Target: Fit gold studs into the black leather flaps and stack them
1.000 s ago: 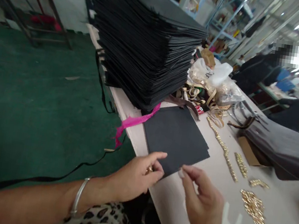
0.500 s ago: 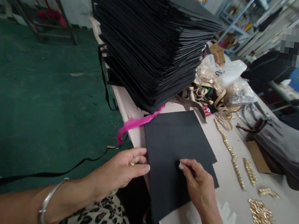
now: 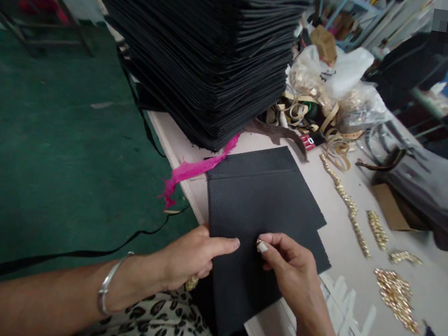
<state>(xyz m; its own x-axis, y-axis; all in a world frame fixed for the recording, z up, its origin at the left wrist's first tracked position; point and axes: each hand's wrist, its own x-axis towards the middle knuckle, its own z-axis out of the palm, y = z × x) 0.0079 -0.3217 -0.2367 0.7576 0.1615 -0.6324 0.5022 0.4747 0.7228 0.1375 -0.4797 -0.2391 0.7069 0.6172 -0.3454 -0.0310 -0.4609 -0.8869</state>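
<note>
A flat black panel (image 3: 262, 195) lies at the table's near edge, its lower left part jutting past the edge. My left hand (image 3: 199, 256) grips the panel's left edge, thumb on top and fingers curled beneath. Over the middle of the panel, my right hand (image 3: 284, 260) pinches a small shiny gold piece (image 3: 258, 242) between thumb and index finger. Gold pieces lie to the right in a long row (image 3: 344, 199), a short row (image 3: 377, 229) and a loose pile (image 3: 395, 295).
A tall stack of black panels (image 3: 206, 60) stands behind the panel, with a pink strip (image 3: 196, 171) at its foot. Plastic bags (image 3: 352, 72) and straps fill the back. White strips (image 3: 349, 313) lie at right. A person (image 3: 409, 66) is at the far right.
The view has shifted, moving the stack left and up. My left hand has closed on the panel's edge, thumb now on top. My right hand still pinches above the panel.
</note>
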